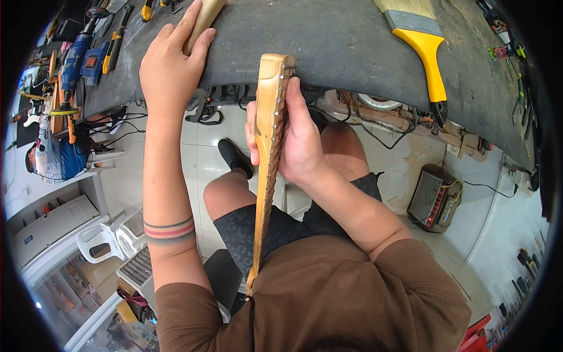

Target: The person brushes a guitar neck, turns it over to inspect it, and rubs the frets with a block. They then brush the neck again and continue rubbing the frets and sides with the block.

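My left hand (172, 67) is on the dark bench top, its thumb and fingers around a pale wooden piece (204, 22) that runs out of the top of the view. In front of my body, my right hand (298, 138) grips a long wooden neck (271, 123) seen edge-on, with small metal fret ends along its right side. The neck's wide end is up by the bench edge, and its narrow end reaches down to my brown shirt. A wide brush (423, 50) with a yellow handle lies on the bench to the right.
The dark bench (346, 53) spans the top, its front edge just beyond the neck. Tools, including a blue power tool (73, 64), are at the left. Cables hang under the bench. An amplifier-like box (434, 196) stands at right, a white chair (99, 242) at lower left. Another person (64, 158) is far left.
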Tool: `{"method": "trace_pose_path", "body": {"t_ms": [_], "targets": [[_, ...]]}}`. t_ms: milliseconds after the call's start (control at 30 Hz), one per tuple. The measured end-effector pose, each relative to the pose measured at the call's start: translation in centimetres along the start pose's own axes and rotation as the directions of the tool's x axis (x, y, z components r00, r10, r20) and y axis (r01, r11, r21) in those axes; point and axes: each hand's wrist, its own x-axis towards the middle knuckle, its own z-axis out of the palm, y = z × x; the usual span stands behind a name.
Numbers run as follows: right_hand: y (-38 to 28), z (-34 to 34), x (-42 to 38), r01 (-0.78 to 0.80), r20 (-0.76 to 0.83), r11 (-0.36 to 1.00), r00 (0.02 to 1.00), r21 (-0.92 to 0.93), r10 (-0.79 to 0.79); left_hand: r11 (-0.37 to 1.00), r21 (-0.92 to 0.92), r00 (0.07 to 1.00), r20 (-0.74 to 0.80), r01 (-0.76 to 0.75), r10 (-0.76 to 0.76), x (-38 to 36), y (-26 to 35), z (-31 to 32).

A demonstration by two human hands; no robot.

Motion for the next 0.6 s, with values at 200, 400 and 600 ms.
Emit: {"method": "trace_pose_path", "body": {"t_ms": [200, 400, 600], "targets": [[-0.05, 0.13, -0.06, -0.013, -0.026, 1.000, 1.000, -0.010, 0.012, 0.999, 0.022, 1.000, 0.017, 0.024, -0.024, -0.02, -0.01, -0.02], [0.03, 0.09, 0.07, -0.010, -0.028, 0.999, 1.000, -0.037, 0.009, 1.000, -0.004, 1.000, -0.009, 0.006, -0.006, -0.03, -0.04, 0.16], [-0.06, 0.13, 0.08, -0.012, -0.025, 0.999, 1.000, -0.037, 0.011, 1.000, -0.010, 1.000, -0.013, 0.013, -0.013, 0.03, -0.07, 0.22]]}}
